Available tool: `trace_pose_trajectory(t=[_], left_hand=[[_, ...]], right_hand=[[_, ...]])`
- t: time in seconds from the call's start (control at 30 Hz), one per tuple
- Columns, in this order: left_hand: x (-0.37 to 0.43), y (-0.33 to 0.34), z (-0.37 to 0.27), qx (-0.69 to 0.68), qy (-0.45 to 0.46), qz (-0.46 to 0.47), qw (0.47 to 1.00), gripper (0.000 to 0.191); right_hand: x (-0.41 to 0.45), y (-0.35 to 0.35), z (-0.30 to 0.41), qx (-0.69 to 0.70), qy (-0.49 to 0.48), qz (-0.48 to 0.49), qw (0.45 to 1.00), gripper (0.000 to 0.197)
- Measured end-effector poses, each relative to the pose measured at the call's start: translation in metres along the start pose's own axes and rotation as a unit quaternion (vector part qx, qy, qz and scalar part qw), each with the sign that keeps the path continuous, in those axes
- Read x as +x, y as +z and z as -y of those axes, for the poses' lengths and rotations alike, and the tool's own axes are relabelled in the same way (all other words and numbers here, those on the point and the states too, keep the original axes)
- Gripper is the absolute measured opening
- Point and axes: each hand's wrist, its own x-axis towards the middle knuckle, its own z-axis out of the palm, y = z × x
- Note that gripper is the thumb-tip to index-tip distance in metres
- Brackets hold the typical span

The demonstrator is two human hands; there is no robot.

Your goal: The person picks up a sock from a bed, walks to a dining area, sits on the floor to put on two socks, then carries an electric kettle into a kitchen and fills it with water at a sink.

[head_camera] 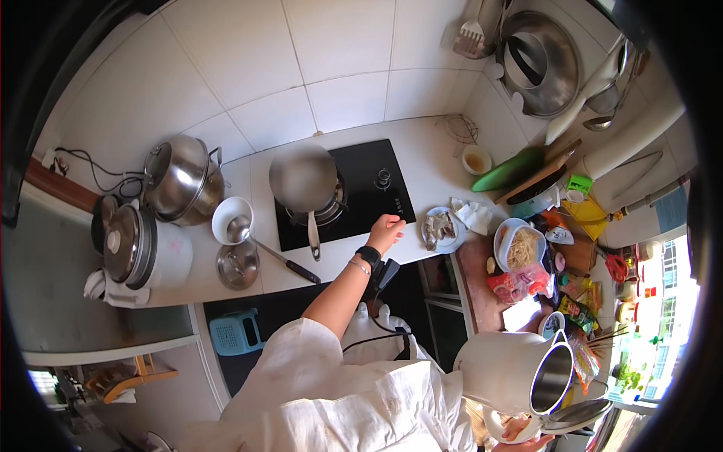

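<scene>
My left hand (388, 232), with a black watch on the wrist, hovers at the front right edge of the black cooktop (361, 169), beside its control marks. Its fingers are curled and nothing shows in them. A steel-handled pan (303, 176) sits on the burner, its inside blurred. At the lower right, my right hand (517, 432) grips the handle of a white electric kettle (497, 367). The kettle is tilted, its lid (579, 415) is raised and its steel inside shows. Part of the right hand is hidden behind the handle.
Left of the cooktop are a white bowl (233, 210), a ladle (277, 257), a small lid (238, 265), a steel pot (183, 181) and a rice cooker (149, 246). On the right are a plate with food (443, 229), noodle-like strips (522, 248) in a container and a meat packet (511, 285).
</scene>
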Motion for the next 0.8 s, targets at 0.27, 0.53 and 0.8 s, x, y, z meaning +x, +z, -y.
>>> trace_pose_trajectory(t=[0.27, 0.53, 0.8], left_hand=[[0.096, -0.005, -0.023, 0.243, 0.118, -0.194, 0.943, 0.047], [0.133, 0.002, -0.06, 0.312, 0.034, -0.212, 0.925, 0.049], [0.142, 0.004, -0.06, 0.345, -0.044, -0.217, 0.912, 0.043]], right_hand=[[-0.019, 0.05, 0.09, 0.039, -0.112, -0.269, 0.956, 0.056], [-0.014, 0.03, 0.123, -0.5, -0.35, -0.283, 0.74, 0.062], [-0.023, 0.027, 0.123, -0.362, -0.148, -0.162, 0.906, 0.064]])
